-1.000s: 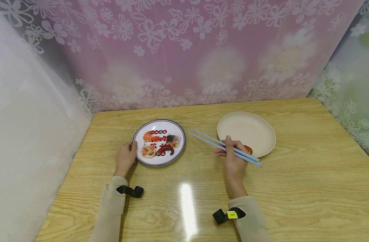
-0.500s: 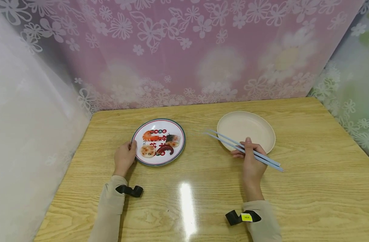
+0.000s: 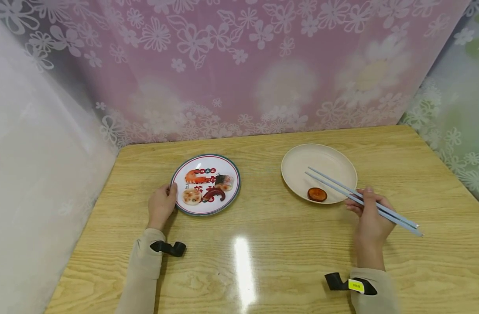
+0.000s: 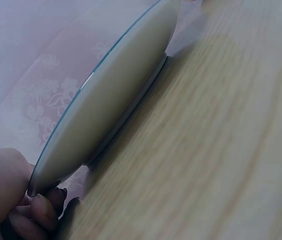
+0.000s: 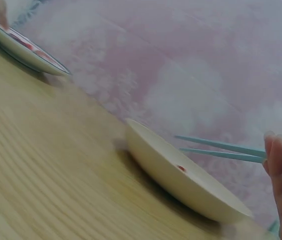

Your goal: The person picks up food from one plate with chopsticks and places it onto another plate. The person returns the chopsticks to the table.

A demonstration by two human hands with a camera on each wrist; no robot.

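Observation:
My left hand (image 3: 162, 206) grips the left rim of a white plate (image 3: 188, 209) with a green and red edge, thumb on top and fingers beneath. On that plate lie a shrimp (image 3: 195, 177), a lotus root slice (image 3: 193, 196), a curved dark-red tentacle piece (image 3: 215, 194) and a piece with dark skin (image 3: 224, 182). Light-blue chopsticks (image 3: 384, 211) are held in my right hand (image 3: 373, 222), their tips slightly apart above a cream plate (image 3: 302, 159). Nothing is between the tips. A round orange-brown slice with a dark rim (image 3: 317, 194) lies near the cream plate's front edge.
Both plates stand on a wood-grain table (image 3: 263, 244), with a gap of bare wood between them. A pink flowered curtain (image 3: 231, 78) hangs behind the table's back edge. Black wrist cameras (image 3: 169, 248) sit on both sleeves.
My right hand has moved right with the chopsticks, from between the plates to the cream plate's right front. The round slice now shows fully. The left hand and its plate stay put.

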